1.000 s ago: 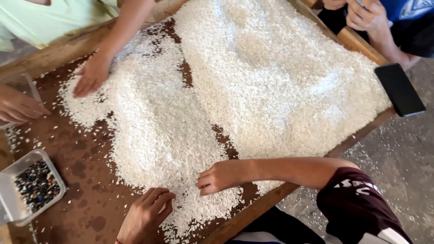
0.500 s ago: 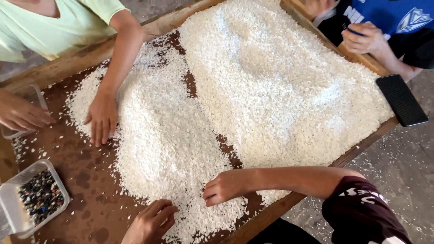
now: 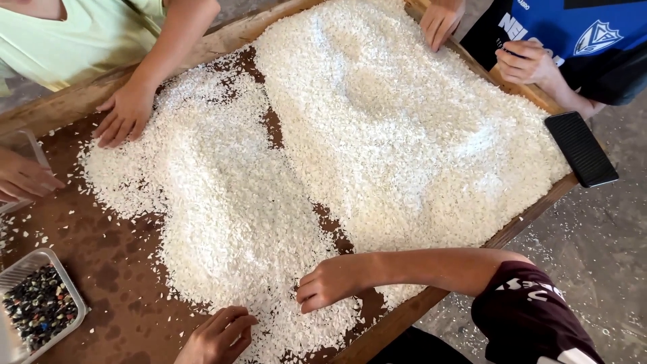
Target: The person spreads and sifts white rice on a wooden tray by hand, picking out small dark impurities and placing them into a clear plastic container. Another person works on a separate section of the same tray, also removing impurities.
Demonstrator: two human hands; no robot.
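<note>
My right hand lies half curled on the rice, gripping nothing. My left hand, at 7 o'clock from it, touches the rice edge, fingers loose. The rice covers the tray. At 9 o'clock, a tub holds dark bits.

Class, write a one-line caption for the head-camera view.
Left hand and right hand rest on white grains spread across a wooden tray.

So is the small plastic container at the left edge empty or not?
Not empty: the clear plastic container holds dark small pieces covering its bottom.
</note>
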